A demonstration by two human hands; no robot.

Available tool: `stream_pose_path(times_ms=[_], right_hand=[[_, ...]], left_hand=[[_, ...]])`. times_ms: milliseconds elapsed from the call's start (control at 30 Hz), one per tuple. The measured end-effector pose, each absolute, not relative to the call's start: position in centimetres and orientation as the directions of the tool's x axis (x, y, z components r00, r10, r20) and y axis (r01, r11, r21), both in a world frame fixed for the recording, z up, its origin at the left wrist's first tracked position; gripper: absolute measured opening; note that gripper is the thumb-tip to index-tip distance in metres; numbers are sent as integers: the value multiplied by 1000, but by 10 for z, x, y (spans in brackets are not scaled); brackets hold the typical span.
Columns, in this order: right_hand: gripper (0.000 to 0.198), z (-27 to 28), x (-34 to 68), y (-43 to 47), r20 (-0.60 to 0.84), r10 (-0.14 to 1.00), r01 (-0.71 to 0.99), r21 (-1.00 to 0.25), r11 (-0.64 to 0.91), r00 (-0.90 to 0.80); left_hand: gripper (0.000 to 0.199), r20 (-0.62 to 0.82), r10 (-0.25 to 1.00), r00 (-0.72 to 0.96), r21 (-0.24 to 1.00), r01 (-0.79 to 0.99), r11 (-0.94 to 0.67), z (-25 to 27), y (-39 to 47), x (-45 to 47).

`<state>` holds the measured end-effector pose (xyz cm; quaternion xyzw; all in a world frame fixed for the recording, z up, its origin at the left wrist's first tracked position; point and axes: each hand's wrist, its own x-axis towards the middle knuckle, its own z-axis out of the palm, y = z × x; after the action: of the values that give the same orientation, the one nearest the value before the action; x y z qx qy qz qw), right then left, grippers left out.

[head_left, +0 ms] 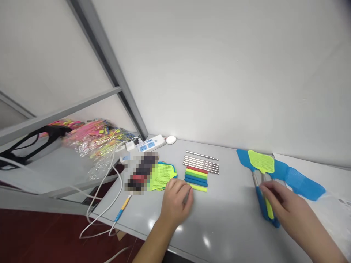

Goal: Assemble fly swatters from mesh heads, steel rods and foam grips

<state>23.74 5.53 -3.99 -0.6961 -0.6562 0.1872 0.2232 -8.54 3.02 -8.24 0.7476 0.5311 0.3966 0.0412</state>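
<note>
My right hand (283,202) pinches a fly swatter at the table's right side. The swatter has a yellow-green mesh head (261,162), a metal rod and a yellow-green handle (269,209). It lies over blue swatters, with blue handles (261,202) beneath and blue heads (304,182) around. My left hand (177,199) rests on the table with curled fingers; what is under them is hidden. Beside it lie a stack of swatter heads (163,176), yellow-green on top, and a row of red, yellow-green and blue handles (196,176). Several thin metal rods (201,162) lie behind the handles.
A white power strip (150,143) and a white round device (171,140) sit by the wall. A pixelated phone-like object (142,171) and loose white cables (120,182) are at left. Bagged colourful items (95,137) lie beyond the metal frame (109,62). Clear plastic (329,219) lies right.
</note>
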Motion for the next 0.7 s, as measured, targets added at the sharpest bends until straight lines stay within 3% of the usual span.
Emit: stream_pose_path(times_ms=[167, 267, 433, 700], right_hand=[[23, -29, 163, 104, 11, 955, 868, -414, 273, -295], [25, -30, 120, 145, 19, 915, 884, -253, 394, -402], [21, -45, 82, 204, 42, 885, 870, -169, 463, -463], [13, -65, 73, 221, -2, 871, 858, -173, 484, -492]], left_hand=[[28, 501, 862, 80, 477, 805, -352, -82, 17, -93], [27, 459, 881, 114, 474, 808, -351, -79, 17, -87], [24, 407, 902, 142, 435, 838, -328, -82, 15, -86], [18, 431, 891, 140, 390, 862, -324, -85, 15, -87]])
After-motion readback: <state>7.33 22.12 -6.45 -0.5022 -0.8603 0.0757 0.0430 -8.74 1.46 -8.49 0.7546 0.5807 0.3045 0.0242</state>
